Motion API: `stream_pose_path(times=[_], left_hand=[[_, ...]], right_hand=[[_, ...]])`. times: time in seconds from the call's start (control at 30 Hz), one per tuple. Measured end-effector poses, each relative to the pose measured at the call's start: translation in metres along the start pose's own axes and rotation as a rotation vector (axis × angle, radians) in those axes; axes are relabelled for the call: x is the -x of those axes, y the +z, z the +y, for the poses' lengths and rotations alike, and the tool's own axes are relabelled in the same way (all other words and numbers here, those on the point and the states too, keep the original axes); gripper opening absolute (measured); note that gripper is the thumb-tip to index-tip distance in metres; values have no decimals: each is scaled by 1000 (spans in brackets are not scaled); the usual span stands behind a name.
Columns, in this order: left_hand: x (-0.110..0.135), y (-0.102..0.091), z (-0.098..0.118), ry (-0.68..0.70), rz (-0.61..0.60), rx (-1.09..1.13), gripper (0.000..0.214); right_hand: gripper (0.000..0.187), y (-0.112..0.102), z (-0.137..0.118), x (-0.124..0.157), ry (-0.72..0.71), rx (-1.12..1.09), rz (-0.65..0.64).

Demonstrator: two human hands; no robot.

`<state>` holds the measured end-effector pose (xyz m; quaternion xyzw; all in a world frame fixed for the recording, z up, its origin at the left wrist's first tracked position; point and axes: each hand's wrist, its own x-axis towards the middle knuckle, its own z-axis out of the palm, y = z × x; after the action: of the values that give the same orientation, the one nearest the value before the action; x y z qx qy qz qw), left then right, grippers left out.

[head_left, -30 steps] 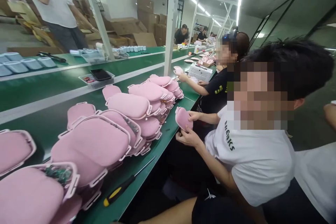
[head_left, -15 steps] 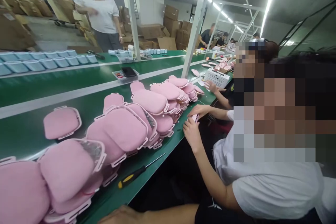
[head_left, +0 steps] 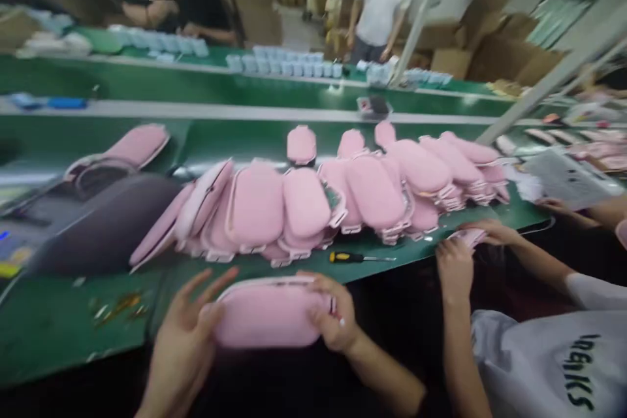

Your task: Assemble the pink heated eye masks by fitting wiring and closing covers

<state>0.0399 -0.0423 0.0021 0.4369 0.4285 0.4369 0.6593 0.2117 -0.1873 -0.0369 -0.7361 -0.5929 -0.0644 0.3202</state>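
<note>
A pink padded panel (head_left: 269,320) with rounded ends and a pale rim is held level in front of me, just off the table's near edge. My right hand (head_left: 337,313) grips its right end, thumb on the front face; a small dark and red detail shows beside the fingers. At the left end, my left hand (head_left: 189,326) has its thumb against the panel and its other fingers raised and spread. Beyond my hands lies a long heap of similar pink panels (head_left: 257,206), some showing a white slotted frame. A yellow-and-black screwdriver (head_left: 360,257) lies before the heap.
A dark grey curved object (head_left: 110,225) stands on the left of the green table (head_left: 210,144). Loose small metal parts (head_left: 122,307) lie nearer. A co-worker's hands (head_left: 460,255) work on a pink piece at right. Rows of light-blue cups (head_left: 289,65) line the far side.
My view has swung left and down. Both my hands have come into view with a pink panel between them; before, only one blurred hand showed at the bottom edge.
</note>
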Motion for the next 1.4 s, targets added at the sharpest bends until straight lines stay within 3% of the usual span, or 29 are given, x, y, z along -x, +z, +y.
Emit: stream_pose_path(times=[0.03, 0.13, 0.2, 0.27, 0.33, 0.43, 0.53, 0.73, 0.83, 0.93, 1.07, 1.17, 1.3, 1.4], left_hand=[[6, 1, -12, -69, 45, 60, 73], [27, 14, -43, -95, 91, 116, 92], [38, 25, -53, -139, 56, 70, 100], [42, 31, -55, -190, 23, 13, 104], [37, 30, -53, -167, 19, -47, 108], [25, 20, -49, -15, 27, -227, 124], [15, 8, -49, 96, 97, -586, 142], [-3, -2, -48, 371, 111, -1066, 127], [-9, -4, -45, 366, 67, -1183, 127], [-12, -12, -44, 288, 46, -1086, 112], [-12, -23, -41, 113, 163, -501, 109], [-11, -25, -31, 10, 147, -227, 90], [-11, -30, -12, -169, 48, -21, 61], [-10, -40, -10, -89, 45, -68, 56]], right_hand=[[45, 8, -3, 7, 28, -9, -32], [49, 22, -12, 23, 156, 6, -95], [34, 26, -10, 29, 183, -20, -112], [21, 29, -3, 32, 100, -97, -147], [38, 34, 7, 32, -26, -173, -194], [71, 48, 15, 30, -125, -179, -265], [81, 57, 10, 25, -142, -108, -346], [27, 56, -6, 10, -184, -139, -334], [20, 55, -4, 4, -167, -226, -247], [17, 55, 0, 2, -167, -293, -168], [21, 54, -7, -3, -67, -291, -130], [19, 54, -16, -13, -30, -224, -138], [22, 55, -18, -32, -50, -126, -190], [18, 55, -13, -44, -73, -100, -213]])
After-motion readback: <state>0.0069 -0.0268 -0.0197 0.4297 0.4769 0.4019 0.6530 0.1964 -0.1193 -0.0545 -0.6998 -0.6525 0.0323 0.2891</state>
